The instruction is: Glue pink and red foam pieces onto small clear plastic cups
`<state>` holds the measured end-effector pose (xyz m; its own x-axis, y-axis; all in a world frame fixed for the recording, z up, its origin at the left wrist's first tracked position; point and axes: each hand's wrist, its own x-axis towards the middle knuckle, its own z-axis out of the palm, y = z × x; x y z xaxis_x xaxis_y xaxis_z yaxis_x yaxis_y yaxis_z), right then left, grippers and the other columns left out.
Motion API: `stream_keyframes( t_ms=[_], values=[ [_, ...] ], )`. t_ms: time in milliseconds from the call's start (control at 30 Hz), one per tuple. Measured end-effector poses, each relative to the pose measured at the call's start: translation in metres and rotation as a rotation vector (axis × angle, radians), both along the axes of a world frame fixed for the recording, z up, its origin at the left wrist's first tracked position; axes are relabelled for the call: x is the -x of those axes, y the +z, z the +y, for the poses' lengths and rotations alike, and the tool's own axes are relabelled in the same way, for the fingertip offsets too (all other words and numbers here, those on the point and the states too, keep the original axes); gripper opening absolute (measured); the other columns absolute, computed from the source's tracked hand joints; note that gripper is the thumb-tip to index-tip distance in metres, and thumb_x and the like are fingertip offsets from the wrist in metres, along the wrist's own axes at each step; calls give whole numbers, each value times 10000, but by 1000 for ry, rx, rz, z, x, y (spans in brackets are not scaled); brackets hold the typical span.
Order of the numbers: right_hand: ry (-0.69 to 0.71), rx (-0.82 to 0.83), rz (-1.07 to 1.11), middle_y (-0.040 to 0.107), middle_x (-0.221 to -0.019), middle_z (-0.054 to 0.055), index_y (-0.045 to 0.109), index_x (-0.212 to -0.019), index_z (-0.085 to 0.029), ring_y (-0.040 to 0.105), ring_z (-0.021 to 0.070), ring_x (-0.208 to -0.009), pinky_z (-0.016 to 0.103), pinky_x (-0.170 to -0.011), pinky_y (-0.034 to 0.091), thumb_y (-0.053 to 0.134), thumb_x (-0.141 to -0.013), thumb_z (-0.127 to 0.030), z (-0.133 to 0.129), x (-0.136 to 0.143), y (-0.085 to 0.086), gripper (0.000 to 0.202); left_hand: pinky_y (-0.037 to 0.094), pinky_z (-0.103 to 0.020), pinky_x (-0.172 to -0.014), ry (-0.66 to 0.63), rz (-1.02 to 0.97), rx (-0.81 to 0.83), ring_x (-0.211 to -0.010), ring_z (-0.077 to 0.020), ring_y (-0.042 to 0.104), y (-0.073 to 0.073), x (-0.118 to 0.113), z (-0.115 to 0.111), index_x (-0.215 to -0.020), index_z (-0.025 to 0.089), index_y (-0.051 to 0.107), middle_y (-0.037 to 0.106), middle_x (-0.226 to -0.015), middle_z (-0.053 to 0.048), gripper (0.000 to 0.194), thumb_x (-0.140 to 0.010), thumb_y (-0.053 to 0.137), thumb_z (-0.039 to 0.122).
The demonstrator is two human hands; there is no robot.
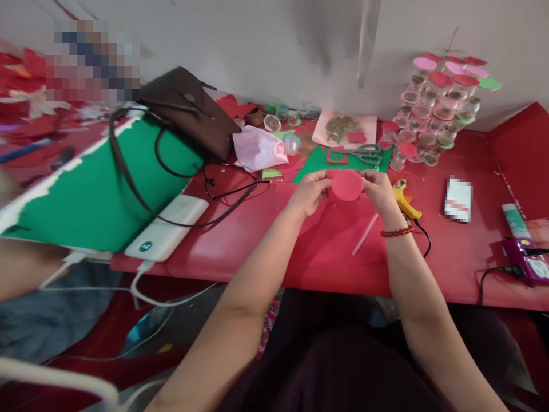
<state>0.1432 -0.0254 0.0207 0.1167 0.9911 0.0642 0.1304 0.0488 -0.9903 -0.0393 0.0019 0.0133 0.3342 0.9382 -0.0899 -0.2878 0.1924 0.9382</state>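
Note:
Both my hands hold a red paper disc (pixel 347 185) by its edges above the red table (pixel 249 229). My left hand (pixel 312 191) pinches its left side, with a red piece also showing behind the disc. On the right edge, my right hand (pixel 377 187) is closed on the same disc. A yellow glue gun (pixel 403 200) lies just right of my right hand, and a pale glue stick (pixel 364 234) lies below the disc. Grey-handled scissors (pixel 364 153) rest on a green sheet (pixel 315 163) beyond my hands.
Stacked clear cups with coloured discs (pixel 429 114) stand at the back right. A brown bag (pixel 193 109), its strap, eyeglasses (pixel 231 186) and a white power bank (pixel 169 229) sit left. A phone (pixel 458 199) and purple device (pixel 525 260) lie right. Another person's arm (pixel 26 269) is far left.

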Motion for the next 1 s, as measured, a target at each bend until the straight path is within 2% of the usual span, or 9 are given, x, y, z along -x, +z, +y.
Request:
stream_keyframes(
  t_ms=[133, 300, 400, 567, 633, 733, 867, 1000],
  values=[
    [-39, 25, 93, 527, -565, -55, 627, -633, -209, 436, 87, -567, 243, -549, 347, 801, -730, -392, 2, -1, -1, 271, 521, -238, -647, -3, 0, 32, -658, -128, 665, -2, -2, 0, -825, 167, 747, 752, -741, -1, 354, -540, 929, 275],
    [-47, 73, 179, 665, -666, -16, 693, -745, -207, 593, 110, -625, 238, -616, 458, 741, -723, -336, 2, 9, -5, 139, 453, -199, -609, 160, -58, 23, -644, -95, 649, -6, -7, 4, -799, 182, 707, 748, -726, 30, 310, -577, 907, 265],
    [-48, 70, 205, 688, -687, -3, 676, -763, -214, 634, 123, -652, 247, -646, 488, 714, -728, -335, 2, 19, -10, 132, 475, -202, -640, 212, -116, 38, -690, -98, 675, -7, -10, 4, -820, 199, 670, 742, -744, 46, 293, -603, 866, 223],
    [-88, 33, 149, 657, -668, -17, 628, -727, -223, 595, 122, -647, 258, -637, 476, 698, -719, -343, 5, 21, -15, 139, 453, -205, -571, 197, -149, 158, -615, -93, 633, -6, -12, 3, -951, 219, 683, 728, -769, 55, 396, -579, 794, 140],
    [-66, 6, 89, 647, -651, -19, 638, -713, -218, 570, 121, -639, 259, -617, 449, 685, -696, -314, 5, 16, -14, 108, 459, -210, -560, 179, -140, 179, -584, -96, 617, -5, -10, 4, -949, 217, 697, 719, -748, 49, 370, -592, 770, 153],
    [-28, -18, 41, 636, -645, -22, 629, -688, -215, 548, 118, -633, 260, -613, 427, 674, -693, -305, 6, 8, -11, 101, 472, -215, -547, 118, -110, 148, -555, -100, 603, -6, -6, 6, -865, 201, 712, 708, -706, 35, 262, -617, 790, 237],
    [-64, -29, 45, 552, -619, -50, 569, -665, -224, 484, 100, -602, 258, -609, 401, 706, -765, -354, 7, 4, -11, 214, 527, -230, -584, 54, -78, 69, -669, -146, 694, -9, -5, 4, -804, 188, 714, 740, -737, 6, 320, -564, 899, 292],
    [-87, -62, 107, 542, -641, -55, 593, -725, -221, 463, 100, -618, 254, -612, 383, 701, -793, -352, 6, 12, -16, 183, 580, -262, -651, 109, -118, 58, -729, -162, 728, -10, -13, -1, -813, 195, 703, 757, -772, 9, 340, -583, 924, 312]
  ],
)
